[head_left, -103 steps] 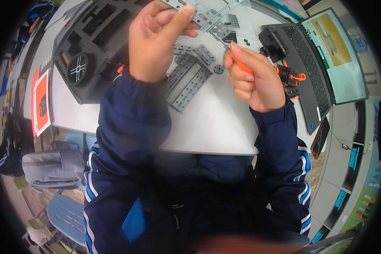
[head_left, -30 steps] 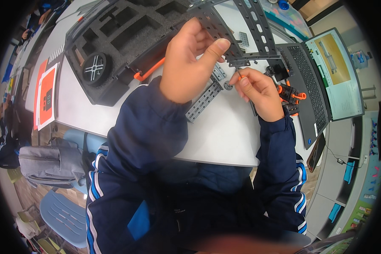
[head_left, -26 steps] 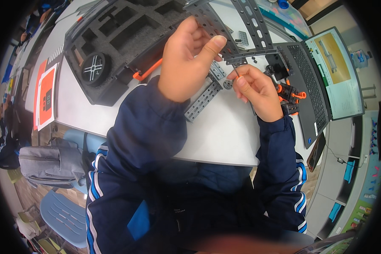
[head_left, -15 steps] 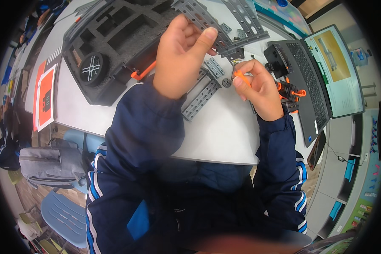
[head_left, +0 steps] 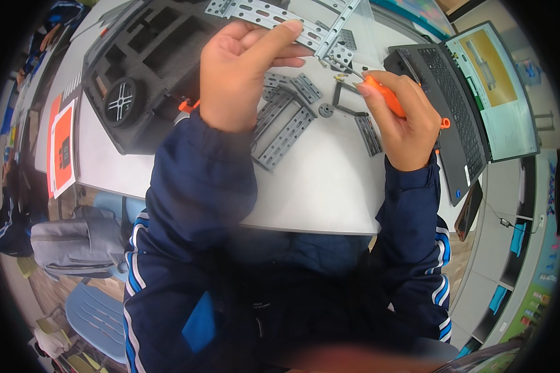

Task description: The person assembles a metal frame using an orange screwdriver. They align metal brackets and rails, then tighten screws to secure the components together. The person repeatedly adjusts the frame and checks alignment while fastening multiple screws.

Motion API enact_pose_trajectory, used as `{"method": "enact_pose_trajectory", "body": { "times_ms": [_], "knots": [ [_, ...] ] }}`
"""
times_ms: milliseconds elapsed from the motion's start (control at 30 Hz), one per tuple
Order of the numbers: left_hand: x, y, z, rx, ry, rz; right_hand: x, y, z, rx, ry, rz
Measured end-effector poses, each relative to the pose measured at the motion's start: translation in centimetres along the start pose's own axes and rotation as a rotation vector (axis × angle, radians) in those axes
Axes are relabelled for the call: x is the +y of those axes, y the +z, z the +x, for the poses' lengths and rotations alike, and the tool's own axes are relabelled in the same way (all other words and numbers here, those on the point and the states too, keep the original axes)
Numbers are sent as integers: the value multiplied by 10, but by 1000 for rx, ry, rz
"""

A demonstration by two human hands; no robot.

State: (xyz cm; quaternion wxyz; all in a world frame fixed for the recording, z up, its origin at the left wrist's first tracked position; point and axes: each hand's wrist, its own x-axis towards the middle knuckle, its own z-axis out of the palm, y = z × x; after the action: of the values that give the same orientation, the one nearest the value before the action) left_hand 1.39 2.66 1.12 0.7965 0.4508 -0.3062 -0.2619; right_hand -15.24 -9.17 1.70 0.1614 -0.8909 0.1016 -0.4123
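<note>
Bright, even light — fisheye-bent, dark-rimmed edges

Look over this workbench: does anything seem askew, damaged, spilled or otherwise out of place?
Nothing stands out. The left hand holds a perforated metal frame, the right hand an orange screwdriver. Loose grey strips lie scattered on the white table.

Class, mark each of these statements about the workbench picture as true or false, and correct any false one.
1. The left hand grips a perforated metal strip assembly. True.
2. The right hand holds a blue wrench. False: it holds an orange-handled screwdriver.
3. The laptop is closed. False: it stands open with its screen lit.
4. Loose grey perforated plates lie on the white table. True.
5. A black foam case holds a wheel. True.
</note>
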Motion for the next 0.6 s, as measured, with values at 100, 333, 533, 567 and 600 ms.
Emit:
{"method": "enact_pose_trajectory", "body": {
  "times_ms": [100,333,533,567,600],
  "knots": [
    [0,0,1,9,-24,-41,-5,-2,-3,-22,51,42],
    [-5,-9,5,35,-53,-16,-4,-3,-6,-31,-35,63],
    [-3,-12,5,20,-104,-16,-3,-7,-5,-4,-165,-139],
    [-3,-11,5,16,-113,-23,-3,-7,-5,-22,-157,-128],
    [-2,-11,4,27,-139,-43,-4,-6,-6,-41,-149,-116]
  ]
}}
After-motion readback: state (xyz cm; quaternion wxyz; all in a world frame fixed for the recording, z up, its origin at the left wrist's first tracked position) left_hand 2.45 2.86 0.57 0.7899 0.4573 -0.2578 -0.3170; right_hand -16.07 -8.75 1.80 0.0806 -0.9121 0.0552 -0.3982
